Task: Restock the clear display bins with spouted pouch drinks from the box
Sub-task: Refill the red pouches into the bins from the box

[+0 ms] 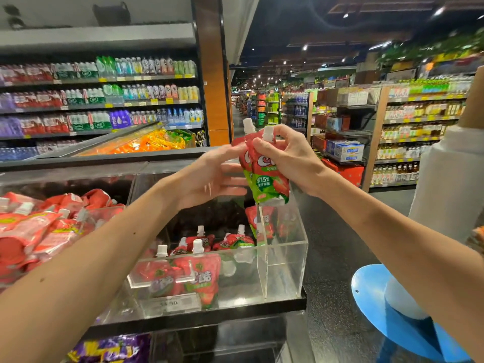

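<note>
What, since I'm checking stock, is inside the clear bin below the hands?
Red strawberry pouches with white spouts lie piled in the clear bin. Whatever lies beneath the top ones is covered.

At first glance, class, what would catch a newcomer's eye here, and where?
Two strawberry pouches are held up mid-frame: the right hand grips them below their white spouts, and the left hand is beside them, fingers straight. Directly below sits the clear bin, partly filled with matching pouches. Bright drink shelves fill the upper left.
</note>
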Available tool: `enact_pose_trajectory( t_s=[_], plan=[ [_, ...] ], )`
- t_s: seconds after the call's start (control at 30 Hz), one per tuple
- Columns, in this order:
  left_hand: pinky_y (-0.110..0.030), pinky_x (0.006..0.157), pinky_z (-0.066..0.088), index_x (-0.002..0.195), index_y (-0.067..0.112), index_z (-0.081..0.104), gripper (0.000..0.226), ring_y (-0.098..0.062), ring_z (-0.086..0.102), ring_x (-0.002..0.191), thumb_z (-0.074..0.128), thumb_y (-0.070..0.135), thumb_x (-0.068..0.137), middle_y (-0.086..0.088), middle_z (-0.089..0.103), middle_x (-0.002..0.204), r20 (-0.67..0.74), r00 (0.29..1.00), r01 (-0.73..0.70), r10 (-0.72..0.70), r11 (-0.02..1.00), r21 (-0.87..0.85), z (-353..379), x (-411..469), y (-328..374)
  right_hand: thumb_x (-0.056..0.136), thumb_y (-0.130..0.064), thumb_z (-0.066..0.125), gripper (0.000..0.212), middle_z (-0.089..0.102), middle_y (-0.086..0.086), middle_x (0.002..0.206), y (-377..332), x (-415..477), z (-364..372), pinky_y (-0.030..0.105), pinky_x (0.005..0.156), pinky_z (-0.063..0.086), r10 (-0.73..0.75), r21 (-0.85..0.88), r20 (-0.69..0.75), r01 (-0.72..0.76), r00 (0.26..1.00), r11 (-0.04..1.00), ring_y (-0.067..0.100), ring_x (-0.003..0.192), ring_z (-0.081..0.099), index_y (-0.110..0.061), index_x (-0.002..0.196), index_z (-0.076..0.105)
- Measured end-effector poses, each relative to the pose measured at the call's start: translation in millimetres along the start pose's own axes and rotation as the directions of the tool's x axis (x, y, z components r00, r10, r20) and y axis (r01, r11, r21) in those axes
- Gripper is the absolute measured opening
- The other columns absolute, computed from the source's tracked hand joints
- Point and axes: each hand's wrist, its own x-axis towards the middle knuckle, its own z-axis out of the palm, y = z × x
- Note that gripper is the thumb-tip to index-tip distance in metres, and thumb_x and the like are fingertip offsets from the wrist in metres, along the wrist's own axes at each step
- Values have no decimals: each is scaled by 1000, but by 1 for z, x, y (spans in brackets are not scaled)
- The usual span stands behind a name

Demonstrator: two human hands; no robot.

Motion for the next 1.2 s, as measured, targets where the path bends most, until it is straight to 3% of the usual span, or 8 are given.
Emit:
enact_pose_trajectory(
  t_s=[0.17,0.3,0.43,0.53,0.6,0.73,0.93,1.2],
  plan=[
    [-29,62,61,106,14,50,21,-23,75,71,57,31,95,-12,77,95,-162,986,-31,28,999,-13,4,-18,2,95,-33,65,30,75,9,95,-8,1,5,45,74,62,-49,-158,67,59,997,986,22,83,74,-10,113,59],
    [-28,54,59,92,9,53,12,-23,75,66,60,19,94,-14,76,89,-294,952,-88,88,996,12,4,-24,4,89,-48,68,31,75,10,91,-6,8,6,52,69,61,-83,-242,22,86,996,966,23,81,74,-17,92,62],
    [-28,52,58,94,4,57,16,-22,75,67,63,20,94,-17,74,94,-423,880,-113,217,960,258,2,-27,14,89,-49,67,39,70,1,89,-7,7,14,35,62,59,-256,-408,-121,187,959,894,17,76,70,-11,100,64],
    [-33,52,59,88,10,61,16,-23,73,63,67,24,92,-14,72,89,-475,779,-123,408,844,522,-12,-36,16,91,-42,67,43,62,-4,82,-4,3,3,9,52,45,-410,-570,-177,246,895,784,13,69,64,-4,109,64],
    [-34,53,58,93,9,65,16,-23,72,67,68,25,92,-8,72,90,-432,756,-57,491,707,705,-20,-37,11,92,-42,67,42,62,-4,82,3,5,-5,13,53,44,-393,-581,-211,209,895,787,15,72,64,-4,109,64],
    [-38,71,61,92,15,70,7,-22,69,82,68,21,94,-9,73,97,-339,873,137,351,491,860,-15,-7,-28,92,-43,66,39,61,-2,82,7,8,-1,30,62,54,-374,-544,-253,189,892,818,20,73,66,-7,107,64],
    [-38,75,63,82,12,72,13,-19,74,72,73,22,90,-8,75,81,-424,900,257,102,663,703,-22,47,-66,92,-43,65,41,62,-3,82,3,9,-6,15,54,44,-413,-538,-252,228,875,812,12,67,62,-5,107,63],
    [-37,76,62,98,-7,69,13,-27,75,79,70,2,89,-18,74,88,-270,946,284,-178,856,432,0,74,-95,92,-41,67,37,65,-1,86,14,10,-25,41,67,59,-360,-485,-308,180,881,856,19,78,68,-6,104,63]
  ],
)
